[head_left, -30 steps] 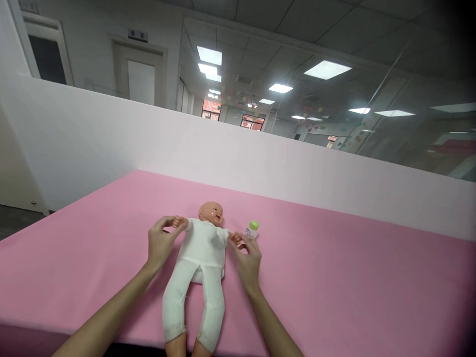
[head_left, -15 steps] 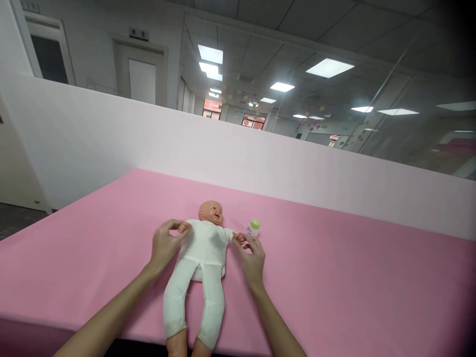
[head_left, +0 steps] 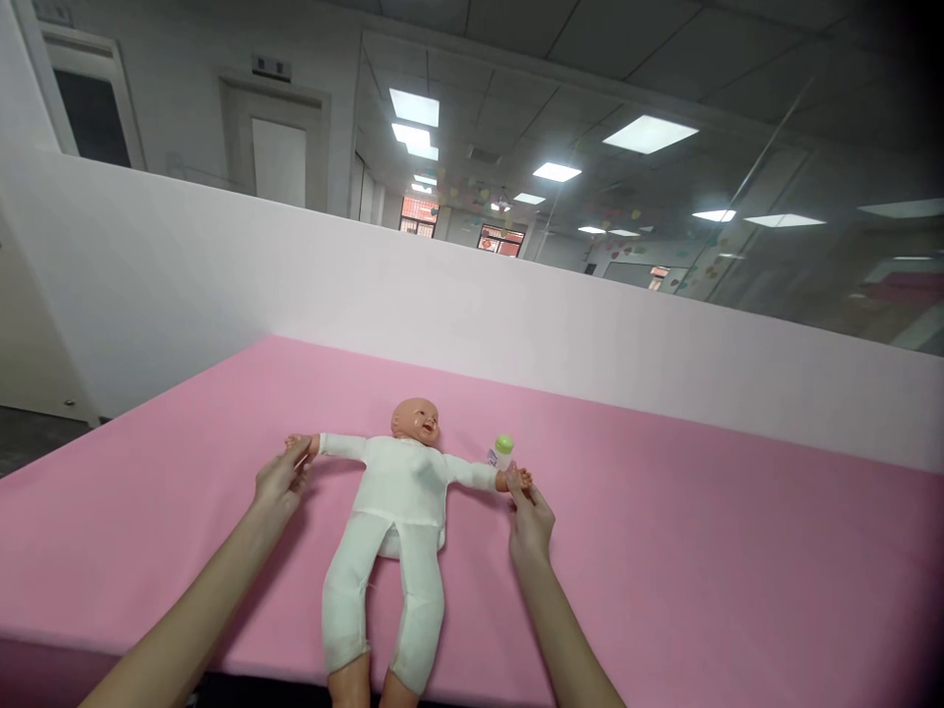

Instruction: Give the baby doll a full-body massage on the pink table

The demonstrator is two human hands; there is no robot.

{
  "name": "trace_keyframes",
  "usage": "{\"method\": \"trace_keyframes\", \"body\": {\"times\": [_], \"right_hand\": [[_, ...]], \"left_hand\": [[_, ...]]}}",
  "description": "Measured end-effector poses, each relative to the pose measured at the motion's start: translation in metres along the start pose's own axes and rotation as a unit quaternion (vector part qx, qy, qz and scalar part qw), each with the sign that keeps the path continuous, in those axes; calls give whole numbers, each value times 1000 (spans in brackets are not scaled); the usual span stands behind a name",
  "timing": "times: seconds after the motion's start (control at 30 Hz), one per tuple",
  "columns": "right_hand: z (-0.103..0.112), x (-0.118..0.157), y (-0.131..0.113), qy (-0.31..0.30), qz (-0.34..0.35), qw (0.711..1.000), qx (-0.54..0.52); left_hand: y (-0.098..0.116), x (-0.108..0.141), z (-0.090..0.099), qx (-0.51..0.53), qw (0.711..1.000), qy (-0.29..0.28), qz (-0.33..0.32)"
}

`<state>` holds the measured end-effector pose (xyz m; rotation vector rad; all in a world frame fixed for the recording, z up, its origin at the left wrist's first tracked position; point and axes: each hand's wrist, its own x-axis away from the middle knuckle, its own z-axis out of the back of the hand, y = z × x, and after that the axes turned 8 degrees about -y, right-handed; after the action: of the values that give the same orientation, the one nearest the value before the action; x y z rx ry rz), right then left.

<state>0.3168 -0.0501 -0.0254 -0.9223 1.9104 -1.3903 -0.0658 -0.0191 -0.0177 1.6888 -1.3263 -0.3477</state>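
A baby doll [head_left: 402,492] in a white cloth suit lies on its back on a pink-covered table [head_left: 664,560], its plastic head at the far side and its arms spread wide. My left hand [head_left: 278,480] grips the doll's plastic hand at the left end of that arm. On the other side, my right hand [head_left: 529,521] pinches the doll's other plastic hand between its fingers. A small baby bottle [head_left: 501,452] with a green top stands just beyond the doll's arm, close to my right hand.
A white partition [head_left: 516,315] runs along the far edge of the pink table. Beyond it are an office ceiling with lights, a door and glass walls. Dark floor [head_left: 36,438] shows past the table's left corner.
My hands have moved outward, left hand to the left and right hand to the right, drawing the doll's arms from near its chest to straight out sideways. The bottle has not moved.
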Motion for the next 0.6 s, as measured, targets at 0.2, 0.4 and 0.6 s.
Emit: {"method": "trace_keyframes", "body": {"times": [0.2, 0.4, 0.6], "right_hand": [[-48, 50, -18, -170, 231, 940, 183], [-60, 88, 25, -340, 459, 735, 365], [-46, 58, 4, -266, 360, 842, 301]], "left_hand": [[-19, 50, -38, -277, 902, -147, -298], [-59, 68, -39, -558, 656, -285, -421], [-35, 55, -37, -444, 784, -233, -366]]}}
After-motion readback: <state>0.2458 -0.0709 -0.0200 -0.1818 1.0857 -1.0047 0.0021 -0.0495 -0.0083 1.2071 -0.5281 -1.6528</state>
